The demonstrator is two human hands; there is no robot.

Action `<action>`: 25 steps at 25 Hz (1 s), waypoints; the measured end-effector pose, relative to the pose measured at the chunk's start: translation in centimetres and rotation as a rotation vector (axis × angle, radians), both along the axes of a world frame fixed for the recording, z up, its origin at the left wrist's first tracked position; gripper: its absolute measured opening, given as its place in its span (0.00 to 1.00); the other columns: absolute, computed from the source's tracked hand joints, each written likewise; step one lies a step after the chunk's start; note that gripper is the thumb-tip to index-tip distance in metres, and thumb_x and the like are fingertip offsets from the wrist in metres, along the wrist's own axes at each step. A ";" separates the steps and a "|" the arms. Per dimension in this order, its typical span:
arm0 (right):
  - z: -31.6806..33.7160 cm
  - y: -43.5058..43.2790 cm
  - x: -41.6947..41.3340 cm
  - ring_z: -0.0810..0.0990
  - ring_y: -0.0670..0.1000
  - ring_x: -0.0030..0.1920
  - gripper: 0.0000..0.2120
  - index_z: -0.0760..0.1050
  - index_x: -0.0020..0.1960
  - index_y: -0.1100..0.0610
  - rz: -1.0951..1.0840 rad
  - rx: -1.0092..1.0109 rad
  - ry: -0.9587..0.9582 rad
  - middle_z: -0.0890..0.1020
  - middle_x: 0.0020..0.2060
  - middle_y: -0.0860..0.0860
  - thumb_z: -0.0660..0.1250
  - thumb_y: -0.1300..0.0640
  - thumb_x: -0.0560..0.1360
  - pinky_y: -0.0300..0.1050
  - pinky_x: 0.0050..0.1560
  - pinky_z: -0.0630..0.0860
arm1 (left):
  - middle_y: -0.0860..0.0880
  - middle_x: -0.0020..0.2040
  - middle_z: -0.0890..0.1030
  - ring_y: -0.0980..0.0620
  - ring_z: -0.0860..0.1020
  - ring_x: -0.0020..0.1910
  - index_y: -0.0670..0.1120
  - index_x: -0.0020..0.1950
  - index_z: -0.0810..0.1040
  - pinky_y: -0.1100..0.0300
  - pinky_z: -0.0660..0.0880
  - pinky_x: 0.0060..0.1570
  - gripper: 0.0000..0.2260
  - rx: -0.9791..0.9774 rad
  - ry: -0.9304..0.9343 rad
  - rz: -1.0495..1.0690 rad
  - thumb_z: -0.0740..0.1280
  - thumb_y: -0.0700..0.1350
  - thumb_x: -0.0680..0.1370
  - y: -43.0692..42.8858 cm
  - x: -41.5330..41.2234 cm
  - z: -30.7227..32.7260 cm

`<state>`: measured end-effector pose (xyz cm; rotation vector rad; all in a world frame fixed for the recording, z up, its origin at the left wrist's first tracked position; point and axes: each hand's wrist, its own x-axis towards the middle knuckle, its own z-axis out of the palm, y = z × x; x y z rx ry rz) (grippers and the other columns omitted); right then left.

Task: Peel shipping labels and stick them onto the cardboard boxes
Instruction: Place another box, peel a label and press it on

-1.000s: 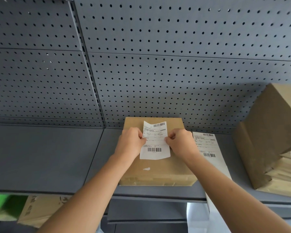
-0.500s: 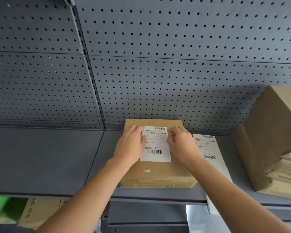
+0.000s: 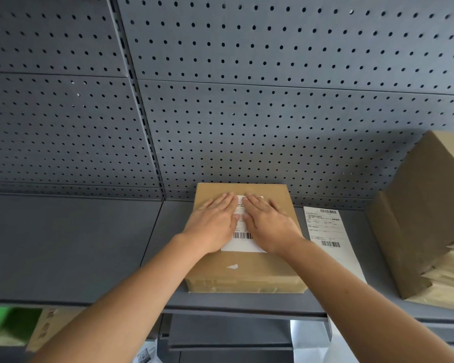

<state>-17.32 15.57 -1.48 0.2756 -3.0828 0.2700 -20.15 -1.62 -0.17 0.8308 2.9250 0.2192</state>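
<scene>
Nearest the camera, both forearms reach up toward 12 o'clock over the front lip of the grey shelf point(image 3: 63, 247). On that shelf sits the box point(image 3: 247, 273), its near edge close to the lip and its far edge against the pegboard point(image 3: 273, 127).

The label point(image 3: 243, 243) lies flat on the box top, long axis running 6 to 12 o'clock. The left hand point(image 3: 212, 226) covers its 9 o'clock side and the right hand point(image 3: 270, 226) its 3 o'clock side. Both are spread open, palms down, fingers point(image 3: 227, 201) extended and pressing; neither grips anything. Only a narrow strip of print between the hands and the barcode end at 6 o'clock show. Each hand is equally near the label, so the likely smoothing stroke is outward, left to 9 and right to 3 o'clock, then down toward the uncovered near end.

Bare cardboard borders the label on every side, so the hands can sweep past its edges without leaving the box top. A small white scrap point(image 3: 232, 266) sits at 6 o'clock of the label.

At 3 o'clock, just beside the box, a label sheet point(image 3: 325, 231) lies on the shelf, its near end hanging over the lip. Farther to 3 o'clock stands a stack of boxes point(image 3: 425, 218), well apart from the hands. The shelf toward 9 o'clock is open.
</scene>
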 end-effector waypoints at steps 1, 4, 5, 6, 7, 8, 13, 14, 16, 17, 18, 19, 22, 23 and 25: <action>0.0 0.4 0.2 0.51 0.46 0.80 0.25 0.55 0.80 0.53 -0.018 0.004 -0.009 0.55 0.81 0.47 0.47 0.48 0.85 0.51 0.79 0.45 | 0.50 0.85 0.48 0.55 0.47 0.83 0.47 0.84 0.48 0.54 0.46 0.81 0.26 -0.009 -0.003 0.004 0.45 0.53 0.87 -0.2 0.0 0.0; 0.2 1.6 0.8 0.50 0.44 0.79 0.25 0.55 0.80 0.52 -0.065 -0.008 -0.015 0.55 0.80 0.46 0.46 0.47 0.85 0.51 0.79 0.43 | 0.52 0.85 0.46 0.56 0.46 0.83 0.48 0.84 0.46 0.52 0.47 0.81 0.26 -0.025 -0.019 0.018 0.45 0.53 0.87 -1.0 0.0 -0.1; 0.2 2.0 0.9 0.50 0.45 0.79 0.25 0.55 0.81 0.52 -0.083 -0.008 -0.016 0.55 0.80 0.46 0.46 0.47 0.85 0.50 0.78 0.43 | 0.53 0.85 0.46 0.55 0.46 0.83 0.49 0.84 0.46 0.52 0.47 0.81 0.26 -0.026 -0.023 0.027 0.45 0.54 0.87 -1.2 0.0 -0.1; 0.3 2.4 1.1 0.50 0.45 0.80 0.26 0.54 0.81 0.52 -0.105 -0.007 -0.019 0.55 0.80 0.46 0.46 0.47 0.85 0.49 0.78 0.42 | 0.53 0.85 0.46 0.55 0.45 0.83 0.49 0.84 0.46 0.51 0.47 0.81 0.26 -0.027 -0.025 0.036 0.44 0.54 0.87 -1.4 0.0 -0.1; 0.3 2.7 1.2 0.50 0.45 0.80 0.26 0.54 0.81 0.53 -0.129 -0.012 -0.023 0.55 0.80 0.46 0.46 0.47 0.85 0.49 0.78 0.42 | 0.53 0.85 0.46 0.55 0.45 0.83 0.49 0.84 0.46 0.51 0.46 0.81 0.26 -0.024 -0.029 0.043 0.44 0.54 0.87 -1.5 0.1 -0.1; 0.5 3.0 1.4 0.49 0.46 0.80 0.26 0.53 0.81 0.53 -0.145 -0.028 -0.025 0.55 0.80 0.47 0.46 0.47 0.85 0.48 0.78 0.42 | 0.53 0.85 0.46 0.55 0.45 0.83 0.49 0.84 0.46 0.52 0.46 0.82 0.26 -0.013 -0.034 0.049 0.44 0.54 0.87 -1.6 0.2 0.0; 1.0 1.7 3.1 0.54 0.48 0.79 0.24 0.58 0.80 0.55 -0.017 -0.120 0.040 0.60 0.79 0.50 0.50 0.50 0.85 0.48 0.78 0.46 | 0.53 0.85 0.47 0.57 0.45 0.83 0.48 0.84 0.48 0.57 0.43 0.81 0.25 0.084 -0.009 0.006 0.45 0.52 0.87 -1.6 2.3 0.4; 1.0 0.9 3.6 0.54 0.48 0.79 0.24 0.57 0.80 0.55 0.022 -0.119 0.029 0.59 0.79 0.50 0.50 0.50 0.85 0.47 0.78 0.46 | 0.53 0.85 0.48 0.57 0.45 0.83 0.48 0.84 0.48 0.57 0.43 0.81 0.25 0.080 -0.009 -0.017 0.45 0.52 0.87 -1.4 2.9 0.4; 0.6 -0.4 4.2 0.52 0.47 0.80 0.25 0.54 0.80 0.54 0.067 -0.092 -0.007 0.57 0.80 0.50 0.49 0.48 0.85 0.47 0.78 0.45 | 0.52 0.85 0.48 0.57 0.46 0.83 0.48 0.84 0.49 0.56 0.44 0.81 0.25 0.045 -0.007 -0.046 0.45 0.52 0.87 -1.0 3.7 0.2; 0.4 -0.7 4.4 0.51 0.47 0.80 0.26 0.53 0.81 0.54 0.071 -0.070 -0.024 0.55 0.80 0.49 0.47 0.48 0.85 0.47 0.78 0.44 | 0.52 0.85 0.49 0.57 0.47 0.83 0.47 0.84 0.49 0.55 0.44 0.81 0.25 0.029 -0.004 -0.050 0.45 0.52 0.87 -0.9 4.0 0.0; 0.2 -0.8 4.4 0.50 0.46 0.80 0.26 0.52 0.81 0.53 0.065 -0.049 -0.032 0.54 0.81 0.48 0.47 0.48 0.85 0.48 0.78 0.43 | 0.52 0.85 0.49 0.57 0.47 0.83 0.47 0.84 0.49 0.55 0.45 0.81 0.25 0.018 -0.002 -0.046 0.45 0.52 0.87 -1.0 4.1 -0.1; 0.1 -0.6 4.5 0.50 0.45 0.80 0.26 0.52 0.81 0.53 0.051 -0.033 -0.031 0.54 0.81 0.47 0.46 0.48 0.85 0.48 0.78 0.43 | 0.52 0.85 0.49 0.57 0.47 0.83 0.47 0.84 0.49 0.55 0.45 0.81 0.25 0.012 0.000 -0.039 0.45 0.52 0.87 -1.1 4.1 -0.1; 0.1 0.5 5.0 0.51 0.44 0.79 0.25 0.54 0.81 0.52 -0.007 -0.007 -0.006 0.56 0.80 0.46 0.46 0.48 0.85 0.50 0.79 0.44 | 0.52 0.85 0.49 0.56 0.46 0.83 0.47 0.84 0.48 0.54 0.46 0.81 0.26 -0.012 -0.002 -0.016 0.45 0.52 0.87 -1.7 4.4 0.0; 0.2 0.9 5.2 0.51 0.44 0.79 0.25 0.55 0.80 0.52 -0.027 -0.012 -0.003 0.56 0.80 0.46 0.46 0.48 0.85 0.50 0.79 0.45 | 0.52 0.85 0.48 0.56 0.46 0.83 0.48 0.84 0.47 0.54 0.45 0.81 0.26 -0.020 -0.004 -0.010 0.45 0.52 0.87 -1.9 4.6 0.1; 0.3 1.9 5.7 0.51 0.44 0.79 0.25 0.55 0.80 0.52 -0.072 -0.026 -0.020 0.56 0.80 0.46 0.46 0.49 0.85 0.50 0.79 0.44 | 0.52 0.85 0.47 0.56 0.46 0.83 0.48 0.84 0.47 0.54 0.45 0.81 0.26 -0.030 -0.009 0.007 0.44 0.52 0.87 -2.3 4.8 0.2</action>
